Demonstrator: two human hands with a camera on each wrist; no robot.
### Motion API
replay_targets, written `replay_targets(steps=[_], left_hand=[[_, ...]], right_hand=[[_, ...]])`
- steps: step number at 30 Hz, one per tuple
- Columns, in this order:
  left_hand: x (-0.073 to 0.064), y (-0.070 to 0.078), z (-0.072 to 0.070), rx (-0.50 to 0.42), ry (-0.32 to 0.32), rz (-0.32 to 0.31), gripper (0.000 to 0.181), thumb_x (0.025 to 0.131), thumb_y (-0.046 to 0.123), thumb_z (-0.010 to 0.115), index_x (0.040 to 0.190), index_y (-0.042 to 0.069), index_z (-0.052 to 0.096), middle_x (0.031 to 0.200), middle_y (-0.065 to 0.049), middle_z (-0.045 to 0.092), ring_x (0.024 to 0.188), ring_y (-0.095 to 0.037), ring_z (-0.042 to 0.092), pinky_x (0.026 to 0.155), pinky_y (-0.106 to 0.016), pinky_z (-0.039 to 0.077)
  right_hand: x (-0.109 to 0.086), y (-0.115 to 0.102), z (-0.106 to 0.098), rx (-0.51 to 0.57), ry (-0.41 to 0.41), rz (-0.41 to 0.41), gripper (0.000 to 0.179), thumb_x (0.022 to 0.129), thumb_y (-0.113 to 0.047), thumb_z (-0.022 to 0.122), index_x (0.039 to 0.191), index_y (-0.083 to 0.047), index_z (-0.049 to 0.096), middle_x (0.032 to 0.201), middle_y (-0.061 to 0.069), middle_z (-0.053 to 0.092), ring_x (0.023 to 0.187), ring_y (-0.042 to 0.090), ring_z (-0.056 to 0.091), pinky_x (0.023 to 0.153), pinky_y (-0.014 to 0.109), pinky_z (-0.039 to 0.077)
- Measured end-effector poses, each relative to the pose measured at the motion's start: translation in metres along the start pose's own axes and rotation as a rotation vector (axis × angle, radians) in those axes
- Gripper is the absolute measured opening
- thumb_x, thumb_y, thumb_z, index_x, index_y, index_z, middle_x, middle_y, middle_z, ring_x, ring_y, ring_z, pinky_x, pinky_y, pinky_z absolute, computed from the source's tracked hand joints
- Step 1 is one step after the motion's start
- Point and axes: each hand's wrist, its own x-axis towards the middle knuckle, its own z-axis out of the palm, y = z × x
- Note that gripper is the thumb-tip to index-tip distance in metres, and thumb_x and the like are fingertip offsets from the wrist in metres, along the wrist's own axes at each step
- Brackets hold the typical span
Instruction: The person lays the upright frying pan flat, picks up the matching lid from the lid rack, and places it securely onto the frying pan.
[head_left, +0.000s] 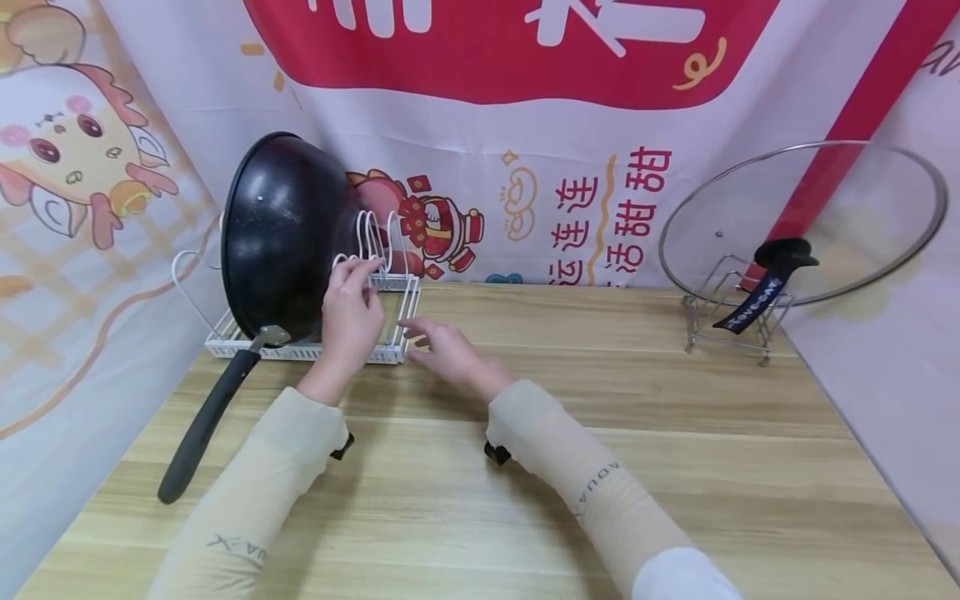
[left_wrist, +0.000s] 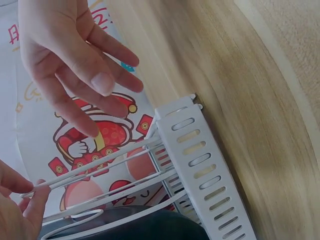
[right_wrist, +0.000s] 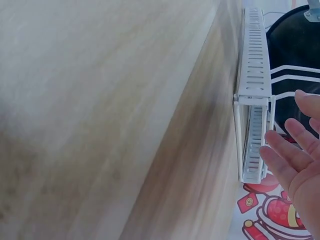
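A black wok stands on its side in a white slotted rack, its long dark handle sloping down toward the near left. White wire dividers rise from the rack beside the wok's base. My left hand pinches the top of one divider between thumb and fingertip, as the left wrist view shows. Just right of the rack's end hovers my right hand, fingers spread and nothing in them. In the right wrist view its fingers overlap the rack's end.
A glass lid with a black handle leans in a small metal wire stand at the back right of the wooden table. Printed cloth hangs behind the table and along its sides.
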Motion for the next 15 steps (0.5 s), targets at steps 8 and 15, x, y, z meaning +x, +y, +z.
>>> replay_targets(steps=[8, 15], left_hand=[[0.001, 0.0, 0.0, 0.003, -0.012, -0.038, 0.041, 0.092, -0.012, 0.056, 0.131, -0.002, 0.066, 0.131, -0.025, 0.058, 0.1, -0.04, 0.065, 0.089, -0.049, 0.054], [0.001, 0.001, 0.001, -0.019, -0.008, -0.065, 0.04, 0.093, -0.01, 0.057, 0.133, -0.004, 0.064, 0.131, -0.026, 0.058, 0.096, -0.038, 0.066, 0.087, -0.048, 0.055]], right_hand=[[0.007, -0.005, 0.011, -0.02, 0.001, 0.004, 0.052, 0.098, -0.008, 0.07, 0.147, -0.008, 0.054, 0.142, 0.011, 0.06, 0.122, 0.023, 0.062, 0.103, 0.035, 0.05], [0.015, -0.006, 0.019, -0.072, -0.001, -0.002, 0.048, 0.1, -0.006, 0.065, 0.146, -0.006, 0.054, 0.143, 0.011, 0.06, 0.119, 0.022, 0.064, 0.098, 0.023, 0.05]])
